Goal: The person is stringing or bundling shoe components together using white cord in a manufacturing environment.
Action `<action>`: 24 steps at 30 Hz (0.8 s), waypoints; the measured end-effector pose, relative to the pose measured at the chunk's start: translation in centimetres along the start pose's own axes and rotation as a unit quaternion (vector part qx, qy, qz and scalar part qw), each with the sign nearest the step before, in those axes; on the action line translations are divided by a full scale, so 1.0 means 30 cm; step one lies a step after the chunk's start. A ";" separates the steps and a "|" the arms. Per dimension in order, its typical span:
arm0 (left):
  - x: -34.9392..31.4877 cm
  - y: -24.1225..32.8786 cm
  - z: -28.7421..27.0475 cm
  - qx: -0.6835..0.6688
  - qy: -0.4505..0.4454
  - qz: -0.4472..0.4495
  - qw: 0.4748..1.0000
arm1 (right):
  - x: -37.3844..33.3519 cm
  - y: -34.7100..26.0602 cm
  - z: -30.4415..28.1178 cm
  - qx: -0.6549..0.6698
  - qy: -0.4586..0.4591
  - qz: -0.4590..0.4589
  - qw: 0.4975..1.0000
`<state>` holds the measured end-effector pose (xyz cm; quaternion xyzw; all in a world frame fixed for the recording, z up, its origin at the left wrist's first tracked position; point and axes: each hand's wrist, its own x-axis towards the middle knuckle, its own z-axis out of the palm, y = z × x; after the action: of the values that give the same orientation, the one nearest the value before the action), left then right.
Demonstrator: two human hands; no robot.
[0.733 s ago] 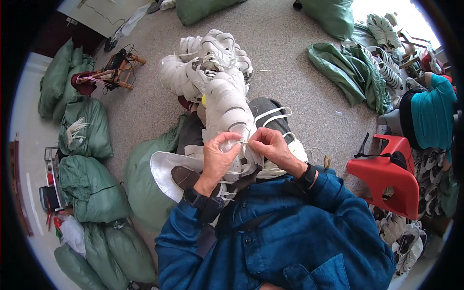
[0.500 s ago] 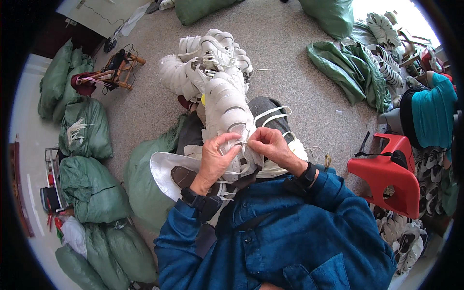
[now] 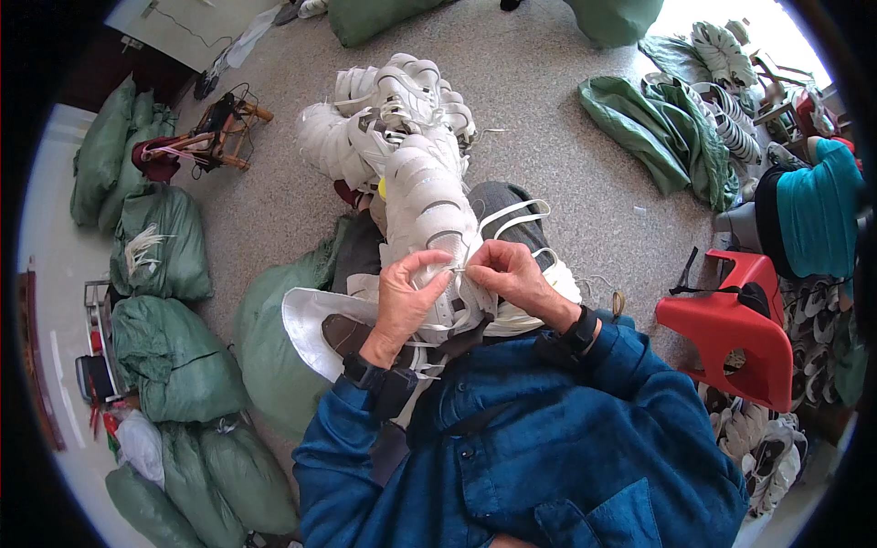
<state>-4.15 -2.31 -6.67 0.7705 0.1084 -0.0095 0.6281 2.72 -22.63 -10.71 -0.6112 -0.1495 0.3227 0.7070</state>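
Left hand [image 3: 402, 300] and right hand [image 3: 514, 279] are pinching a white shoelace [image 3: 459, 269] at the near end of the white sneaker stack [image 3: 431, 183], left of the red plastic stool [image 3: 754, 342]; a loosening pinch could be letting it slip free

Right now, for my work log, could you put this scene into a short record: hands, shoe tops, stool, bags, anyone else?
Left hand: thumb and forefinger at a thin white lace; exact grip unclear
Right hand: thumb and forefinger pinching the same lace
Shoe tops: white, nested in rows, reaching out in front of the person
Stool: red, to the person's right, dark strap on it
Bags: green, bulging, several along the left side
Other person: turquoise top, near the right edge
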 end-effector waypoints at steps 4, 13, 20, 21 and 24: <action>0.005 0.004 -0.008 -0.023 -0.017 -0.012 1.000 | 0.007 -0.003 0.002 -0.023 0.007 -0.002 1.000; 0.004 0.004 -0.045 -0.057 -0.056 -0.018 0.997 | 0.018 -0.069 0.060 -0.328 0.023 -0.241 0.913; 0.007 -0.001 -0.045 -0.111 -0.058 -0.004 0.992 | 0.006 -0.105 0.107 -0.310 0.070 -0.196 0.928; 0.011 -0.003 -0.049 -0.127 -0.059 -0.012 0.990 | 0.012 -0.112 0.107 -0.315 0.068 -0.200 0.925; 0.018 0.000 -0.055 -0.133 -0.045 -0.011 0.990 | 0.030 -0.114 0.101 -0.354 0.043 -0.229 0.906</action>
<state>-3.83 -0.63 -6.39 0.6777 0.0889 -0.0369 0.7290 2.50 -19.88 -6.96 -0.7835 -0.3592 0.0505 0.5045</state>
